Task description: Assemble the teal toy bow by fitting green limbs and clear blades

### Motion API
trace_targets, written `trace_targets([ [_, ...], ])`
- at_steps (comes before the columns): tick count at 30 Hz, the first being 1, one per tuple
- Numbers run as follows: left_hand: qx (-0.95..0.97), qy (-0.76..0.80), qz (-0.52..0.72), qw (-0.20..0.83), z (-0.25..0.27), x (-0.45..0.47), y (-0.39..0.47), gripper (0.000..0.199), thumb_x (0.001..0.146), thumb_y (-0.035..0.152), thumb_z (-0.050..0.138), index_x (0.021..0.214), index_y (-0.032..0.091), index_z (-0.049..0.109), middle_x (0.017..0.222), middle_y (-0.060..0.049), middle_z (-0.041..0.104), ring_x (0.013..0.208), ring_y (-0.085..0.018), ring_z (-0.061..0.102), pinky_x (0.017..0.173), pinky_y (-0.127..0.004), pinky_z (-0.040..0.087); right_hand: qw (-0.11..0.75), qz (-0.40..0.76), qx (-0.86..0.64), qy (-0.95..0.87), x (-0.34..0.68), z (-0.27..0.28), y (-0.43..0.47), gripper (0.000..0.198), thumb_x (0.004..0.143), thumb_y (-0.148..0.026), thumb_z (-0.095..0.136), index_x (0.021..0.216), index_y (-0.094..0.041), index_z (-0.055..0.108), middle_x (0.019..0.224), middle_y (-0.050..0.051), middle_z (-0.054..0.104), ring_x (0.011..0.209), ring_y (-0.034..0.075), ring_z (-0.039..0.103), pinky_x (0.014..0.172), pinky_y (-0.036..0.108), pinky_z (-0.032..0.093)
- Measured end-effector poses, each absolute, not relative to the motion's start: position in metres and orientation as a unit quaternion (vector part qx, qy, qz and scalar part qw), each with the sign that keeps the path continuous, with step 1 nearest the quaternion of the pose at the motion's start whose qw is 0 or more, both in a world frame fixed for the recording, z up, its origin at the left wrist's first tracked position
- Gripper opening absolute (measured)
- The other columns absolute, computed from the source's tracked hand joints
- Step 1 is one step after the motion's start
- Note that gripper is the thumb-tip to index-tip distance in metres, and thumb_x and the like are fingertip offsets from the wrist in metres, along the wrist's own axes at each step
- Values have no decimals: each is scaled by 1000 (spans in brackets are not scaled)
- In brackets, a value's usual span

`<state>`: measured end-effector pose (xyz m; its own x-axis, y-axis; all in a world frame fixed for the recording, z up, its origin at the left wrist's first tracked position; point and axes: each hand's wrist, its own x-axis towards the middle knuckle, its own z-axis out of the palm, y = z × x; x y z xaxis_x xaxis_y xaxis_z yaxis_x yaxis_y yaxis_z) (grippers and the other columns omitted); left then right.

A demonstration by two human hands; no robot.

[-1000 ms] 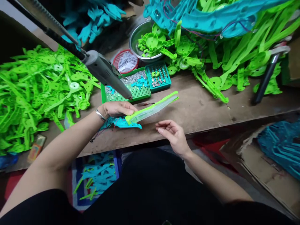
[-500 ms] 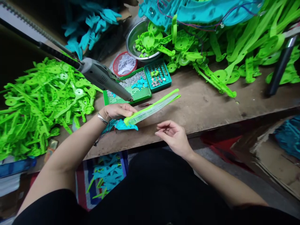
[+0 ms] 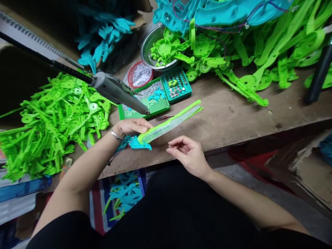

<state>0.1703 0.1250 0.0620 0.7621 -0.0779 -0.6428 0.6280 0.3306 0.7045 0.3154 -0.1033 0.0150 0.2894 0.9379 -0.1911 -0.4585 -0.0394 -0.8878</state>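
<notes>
My left hand (image 3: pixel 133 127), with a bracelet at its wrist, is closed round the near end of a long bright green plastic piece (image 3: pixel 178 115). A whitish translucent strip (image 3: pixel 176 122) runs along that piece. Under the same hand lies a turquoise plastic part (image 3: pixel 140 143) with thin wires; whether the hand grips it too, I cannot tell. My right hand (image 3: pixel 188 154) hovers to the right, over the bench's front edge. Its fingers are loosely curled, thumb and forefinger slightly apart, and nothing shows between them.
A grey power screwdriver (image 3: pixel 119 91) hangs over a green tray (image 3: pixel 155 110) of screws. Beside it are a teal tray (image 3: pixel 178 97), a red basket (image 3: pixel 131 77) and a metal bowl (image 3: pixel 145 52). Green parts are heaped left (image 3: pixel 59 124) and right (image 3: pixel 249 81). A small tool (image 3: pixel 162 118) lies mid-bench.
My right hand has shifted slightly left, toward the turquoise part. The left hand keeps its hold on the green piece. The whole view has swung a little.
</notes>
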Motion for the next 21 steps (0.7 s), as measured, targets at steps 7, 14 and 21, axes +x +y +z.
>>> trace_targets([
  [7, 561, 209, -286, 748, 58, 180, 119, 49, 74, 50, 82, 107, 14, 77, 86, -8, 77, 64, -14, 67, 67, -24, 56, 619, 469, -543, -318, 325, 6, -110, 12, 79, -27, 78, 85, -21, 70, 79, 1, 71, 72, 14, 65, 69, 29, 54],
  [14, 739, 128, -233, 619, 31, 189, 101, 35, 86, 43, 72, 113, 21, 75, 105, -7, 74, 95, -18, 68, 87, -28, 52, 565, 221, -620, -498, 350, 0, -127, 7, 85, -14, 68, 87, -21, 68, 82, 1, 69, 70, 13, 65, 63, 28, 52],
  [21, 911, 129, -87, 382, 32, 181, 69, 26, 90, 37, 68, 109, 19, 73, 97, -7, 67, 94, -20, 62, 87, -31, 47, 460, 118, -584, -659, 370, 19, -95, 8, 89, -13, 62, 91, -19, 66, 86, 5, 72, 83, 20, 66, 80, 36, 52],
])
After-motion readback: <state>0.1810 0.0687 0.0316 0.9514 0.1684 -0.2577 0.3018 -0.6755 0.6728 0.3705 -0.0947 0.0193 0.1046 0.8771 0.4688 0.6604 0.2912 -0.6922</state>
